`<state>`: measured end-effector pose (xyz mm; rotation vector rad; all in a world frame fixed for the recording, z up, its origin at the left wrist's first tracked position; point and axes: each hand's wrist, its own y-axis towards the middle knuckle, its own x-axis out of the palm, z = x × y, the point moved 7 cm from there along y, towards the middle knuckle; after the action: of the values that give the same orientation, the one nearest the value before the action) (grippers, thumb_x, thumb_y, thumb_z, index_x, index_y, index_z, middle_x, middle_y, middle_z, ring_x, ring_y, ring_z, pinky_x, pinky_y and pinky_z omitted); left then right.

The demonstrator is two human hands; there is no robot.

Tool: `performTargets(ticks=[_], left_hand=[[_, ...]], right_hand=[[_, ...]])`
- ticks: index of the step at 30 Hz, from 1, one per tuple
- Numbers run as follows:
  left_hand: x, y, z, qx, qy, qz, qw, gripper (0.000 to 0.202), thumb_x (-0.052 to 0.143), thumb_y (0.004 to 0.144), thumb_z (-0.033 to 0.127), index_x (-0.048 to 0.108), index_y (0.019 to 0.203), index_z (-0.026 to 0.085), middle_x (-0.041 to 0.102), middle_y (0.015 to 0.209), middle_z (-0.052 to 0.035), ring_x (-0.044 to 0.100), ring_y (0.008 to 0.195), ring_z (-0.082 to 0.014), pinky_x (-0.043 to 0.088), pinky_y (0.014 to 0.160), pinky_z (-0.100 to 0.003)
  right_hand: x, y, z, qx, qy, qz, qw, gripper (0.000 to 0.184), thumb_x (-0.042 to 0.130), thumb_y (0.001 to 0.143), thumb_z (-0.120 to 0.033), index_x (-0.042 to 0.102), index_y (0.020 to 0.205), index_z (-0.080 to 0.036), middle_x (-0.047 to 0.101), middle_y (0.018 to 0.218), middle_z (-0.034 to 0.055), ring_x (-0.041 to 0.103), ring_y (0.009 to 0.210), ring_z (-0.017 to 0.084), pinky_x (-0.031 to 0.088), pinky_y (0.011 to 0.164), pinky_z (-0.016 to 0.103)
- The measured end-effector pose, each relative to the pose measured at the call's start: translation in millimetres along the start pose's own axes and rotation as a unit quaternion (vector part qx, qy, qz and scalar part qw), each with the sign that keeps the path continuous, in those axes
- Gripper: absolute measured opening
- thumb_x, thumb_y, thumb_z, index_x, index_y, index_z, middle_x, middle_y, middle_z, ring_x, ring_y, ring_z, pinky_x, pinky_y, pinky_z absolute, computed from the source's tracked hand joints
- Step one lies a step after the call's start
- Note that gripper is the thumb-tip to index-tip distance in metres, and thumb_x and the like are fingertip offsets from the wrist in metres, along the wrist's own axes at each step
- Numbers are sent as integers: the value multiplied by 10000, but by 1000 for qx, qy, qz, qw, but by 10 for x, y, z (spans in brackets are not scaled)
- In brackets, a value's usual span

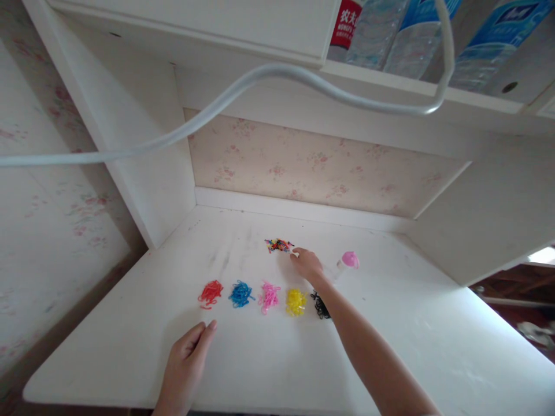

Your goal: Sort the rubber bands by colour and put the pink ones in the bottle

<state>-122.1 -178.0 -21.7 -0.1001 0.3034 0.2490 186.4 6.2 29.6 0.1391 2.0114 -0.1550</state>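
Observation:
My right hand [307, 263] reaches across the white desk [130, 341] to a small mixed-colour heap of rubber bands [278, 245], fingertips curled at its right edge; whether they pinch a band is too small to see. In a row nearer me lie sorted piles: red [210, 293], blue [240, 294], pink [269, 296], yellow [296, 301], and black [320, 306], the last partly hidden by my forearm. My left hand [187, 357] rests flat on the desk near the front edge, fingers together, holding nothing.
A small container with a pink lid [347, 262] lies right of my right hand. A white cable [243, 86] hangs across the view. Water bottles [416, 34] stand on the shelf above. Cabinet walls enclose the desk left and right.

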Motion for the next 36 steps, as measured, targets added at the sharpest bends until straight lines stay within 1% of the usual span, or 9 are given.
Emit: performTargets(ticks=[3, 5, 9, 14, 20, 23, 28, 32, 36], left_hand=[[3, 15, -16, -5, -10, -1, 1000, 436, 475, 807, 536, 266, 584, 225, 210, 541, 71, 245, 484, -91, 271, 439, -205], [0, 21, -21, -7, -13, 0, 1000, 434, 480, 804, 527, 269, 576, 224, 215, 537, 69, 245, 483, -91, 268, 435, -205], [-9, 30, -3, -3, -10, 1, 1000, 437, 471, 809, 512, 249, 567, 224, 213, 540, 66, 252, 486, -93, 272, 440, -205], [-6, 43, 5, 7, 2, 3, 1000, 435, 455, 816, 508, 234, 571, 224, 212, 551, 61, 261, 497, -97, 283, 449, -203], [-1, 55, -7, 8, 0, 2, 1000, 422, 478, 806, 476, 246, 562, 221, 216, 546, 61, 264, 496, -98, 284, 448, -200], [0, 59, -10, 7, -3, 3, 1000, 419, 478, 803, 477, 247, 564, 222, 219, 551, 60, 269, 500, -99, 285, 450, -199], [-1, 48, -30, 5, 0, 3, 1000, 420, 472, 815, 480, 251, 568, 222, 221, 551, 61, 270, 504, -100, 284, 457, -201], [1, 40, -11, 4, 2, -3, 1000, 417, 466, 823, 474, 258, 565, 220, 230, 546, 61, 274, 504, -101, 281, 461, -203], [5, 39, 16, 4, 6, -7, 1000, 413, 469, 824, 469, 263, 567, 219, 234, 549, 61, 276, 507, -100, 279, 462, -203]], right_hand=[[91, 105, 43, 12, -31, 3, 999, 405, 442, 872, -382, 584, 1232, -260, 661, 1119, 84, 602, 1023, 240, 443, 822, 322], [130, 165, 49, 15, -43, 6, 999, 416, 400, 895, -413, 565, 1252, -280, 655, 1138, 70, 602, 1031, 227, 445, 823, 310], [191, 255, 49, 8, -57, 10, 998, 423, 353, 913, -452, 614, 1195, -275, 670, 1111, 72, 620, 1000, 226, 452, 798, 295], [237, 281, 43, -5, -66, 19, 998, 465, 298, 927, -479, 640, 1161, -267, 683, 1077, 83, 629, 975, 232, 449, 790, 298], [259, 303, 21, -9, -64, 18, 998, 454, 314, 921, -481, 645, 1157, -278, 685, 1079, 65, 634, 963, 223, 450, 790, 294], [263, 317, 26, -3, -59, 23, 998, 441, 339, 913, -475, 648, 1154, -271, 688, 1070, 68, 634, 964, 226, 450, 789, 294], [247, 297, 77, 6, -40, 33, 999, 452, 331, 913, -476, 652, 1146, -259, 695, 1047, 74, 640, 942, 225, 450, 760, 283], [179, 260, 122, 3, -19, 41, 999, 425, 342, 914, -446, 669, 1110, -258, 698, 1041, 62, 635, 946, 206, 433, 759, 252], [89, 183, 153, -4, 3, 55, 998, 432, 326, 916, -416, 665, 1110, -231, 694, 1040, 69, 627, 936, 200, 419, 753, 248]])
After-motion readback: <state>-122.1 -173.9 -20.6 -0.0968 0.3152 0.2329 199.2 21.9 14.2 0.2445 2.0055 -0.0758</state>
